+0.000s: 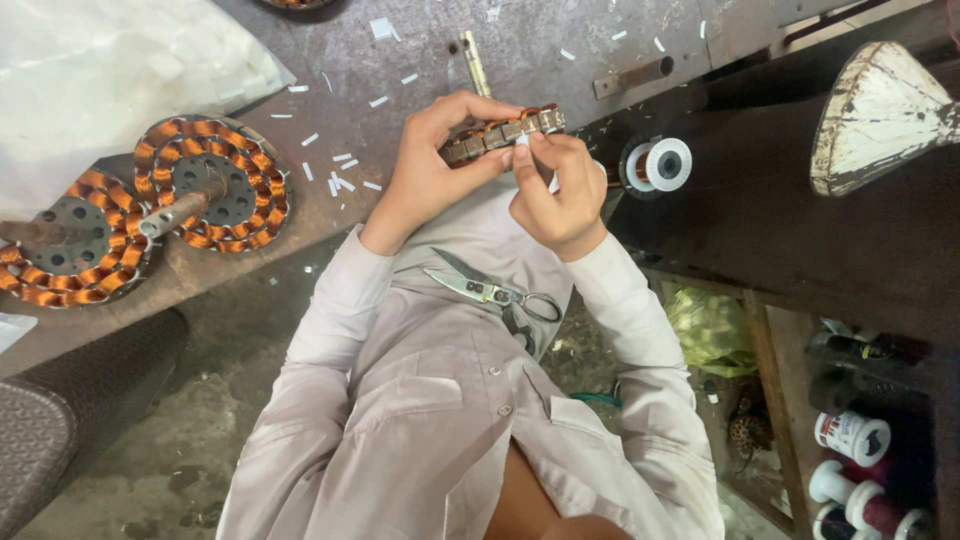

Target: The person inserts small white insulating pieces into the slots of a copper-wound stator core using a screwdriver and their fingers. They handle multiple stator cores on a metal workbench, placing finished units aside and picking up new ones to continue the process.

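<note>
My left hand (430,160) grips a round motor stator (505,133) with copper wire windings, held on edge at the bench's front. My right hand (555,195) pinches a small white slip (522,141) against the stator's rim, fingertips touching the slots. A pair of metal scissors (490,290) lies in my lap on my pale shirt, just below both hands.
Two wound stators (212,182) (70,245) lie on the grey bench at left, a metal rod (175,212) across them. White paper scraps (340,170) litter the bench. A copper wire spool (658,165) sits at right, thread spools (850,437) on a lower shelf.
</note>
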